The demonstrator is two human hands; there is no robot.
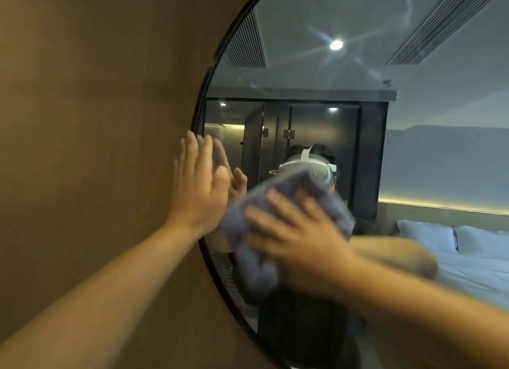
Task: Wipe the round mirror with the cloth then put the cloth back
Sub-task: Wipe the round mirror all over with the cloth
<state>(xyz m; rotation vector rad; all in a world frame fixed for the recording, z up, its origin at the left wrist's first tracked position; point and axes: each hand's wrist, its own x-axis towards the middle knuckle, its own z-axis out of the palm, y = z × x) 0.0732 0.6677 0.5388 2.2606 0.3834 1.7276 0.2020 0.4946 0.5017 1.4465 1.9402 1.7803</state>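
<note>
The round mirror (358, 79) with a thin black frame hangs on a brown wall and fills the right of the view. My right hand (300, 236) presses a crumpled grey-blue cloth (256, 264) flat against the glass at the mirror's lower left; hand and cloth are blurred by motion. My left hand (199, 184) lies open with fingers spread upward, its palm against the mirror's left rim where frame meets wall. Streaks show on the glass near the top.
The brown wall (82, 148) covers the left half of the view. In the mirror I see a reflected dark wardrobe, ceiling lights, air vents, a bed with white pillows, and a person wearing a head-mounted camera.
</note>
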